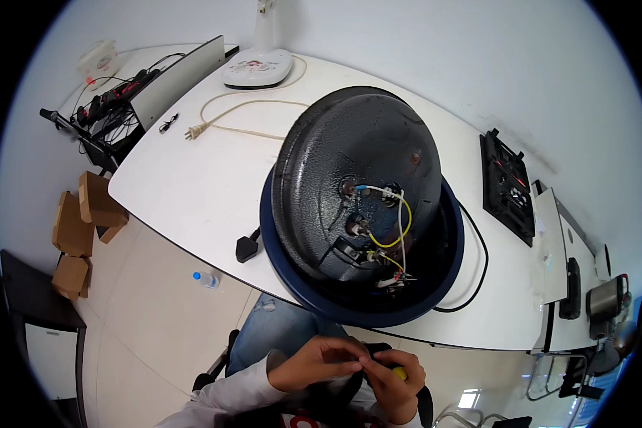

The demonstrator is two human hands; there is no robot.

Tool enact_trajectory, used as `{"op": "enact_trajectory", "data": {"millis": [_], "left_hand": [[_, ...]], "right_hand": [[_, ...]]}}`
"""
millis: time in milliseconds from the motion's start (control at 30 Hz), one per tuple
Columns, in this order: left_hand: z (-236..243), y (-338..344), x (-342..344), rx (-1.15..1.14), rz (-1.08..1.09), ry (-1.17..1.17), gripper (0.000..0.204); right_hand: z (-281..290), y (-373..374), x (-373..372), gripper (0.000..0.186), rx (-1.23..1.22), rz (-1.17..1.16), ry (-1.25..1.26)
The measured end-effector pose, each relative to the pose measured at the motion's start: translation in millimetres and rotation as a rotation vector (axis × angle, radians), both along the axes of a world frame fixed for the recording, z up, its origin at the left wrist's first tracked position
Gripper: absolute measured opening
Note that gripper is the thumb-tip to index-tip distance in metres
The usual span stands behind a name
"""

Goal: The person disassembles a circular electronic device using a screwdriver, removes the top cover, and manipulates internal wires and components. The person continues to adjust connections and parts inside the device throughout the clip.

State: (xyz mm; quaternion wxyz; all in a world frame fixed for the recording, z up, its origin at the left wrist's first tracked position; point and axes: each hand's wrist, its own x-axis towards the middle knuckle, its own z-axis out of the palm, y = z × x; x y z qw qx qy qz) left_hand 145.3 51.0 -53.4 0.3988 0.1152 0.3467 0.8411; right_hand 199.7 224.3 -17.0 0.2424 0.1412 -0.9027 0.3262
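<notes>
My left hand [326,362] is pinched closed above my lap, its fingertips meeting those of my right hand [394,379]. Whatever sits between the fingertips is too small to make out. A small yellow object [401,372] shows within my closed right hand; most of it is hidden. In front of both hands, at the table's near edge, stands a round dark-blue housing [314,303] of an electric cooker. Its dark metal pan [321,164] is tipped up in the housing, underside facing me. White and yellow wires [409,214] join terminals on that underside. Neither hand touches the cooker.
A white table [171,192] carries a black plug [247,247], a beige power cord [197,131], a white fan base [260,68] and an open black tool case [508,187]. Cardboard boxes [73,225] and a plastic bottle [206,279] are on the floor at left.
</notes>
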Motion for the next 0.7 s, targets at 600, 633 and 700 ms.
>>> {"op": "enact_trajectory", "data": {"millis": [600,633,700], "left_hand": [[6,-2,-1,-0.077,0.075,0.127,0.016],[4,-1,0,-0.062,0.057,0.070,0.016],[-1,-2,4,-0.061,0.088,0.080,0.015]], "right_hand": [[1,-4,-2,0.027,-0.027,0.011,0.059],[0,-4,-1,0.027,-0.028,0.014,0.063],[-2,-4,1,0.027,-0.027,0.029,0.052]]}}
